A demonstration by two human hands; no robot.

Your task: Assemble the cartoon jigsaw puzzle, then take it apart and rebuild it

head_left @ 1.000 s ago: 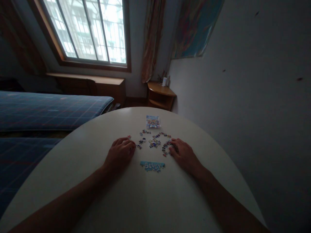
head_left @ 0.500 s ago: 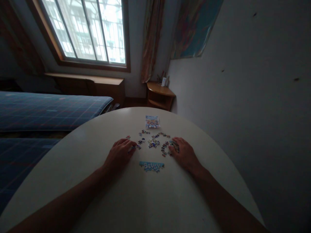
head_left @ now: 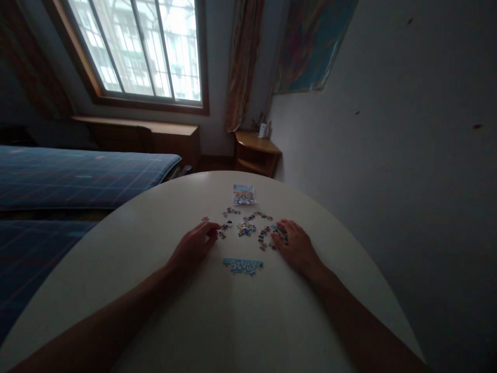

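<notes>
On the white round table lie loose jigsaw puzzle pieces in small clusters. My left hand point(head_left: 199, 240) is at their left side, its fingers curled in and pressed together beside a few dark pieces point(head_left: 222, 234); whatever is between the fingertips is hidden. At the right, my right hand point(head_left: 294, 241) rests with thumb and fingers apart over a curved group of pieces point(head_left: 263, 239), partly covering it. Between the hands sits a central pile of pieces point(head_left: 246, 229). Nearer to me lies a joined light-blue puzzle strip point(head_left: 243, 266) with "BLUEY" lettering.
A small picture sheet or packet point(head_left: 244, 195) lies beyond the pieces on the table point(head_left: 248, 316). A bed with a blue plaid mattress point(head_left: 85, 178) stands at the left. Behind are a corner shelf point(head_left: 257, 142) and a window point(head_left: 143, 52); a wall runs along the right.
My left hand's fingers have drawn together and shifted slightly, uncovering the dark pieces beside them. My right hand has barely moved, its fingers still over the right group.
</notes>
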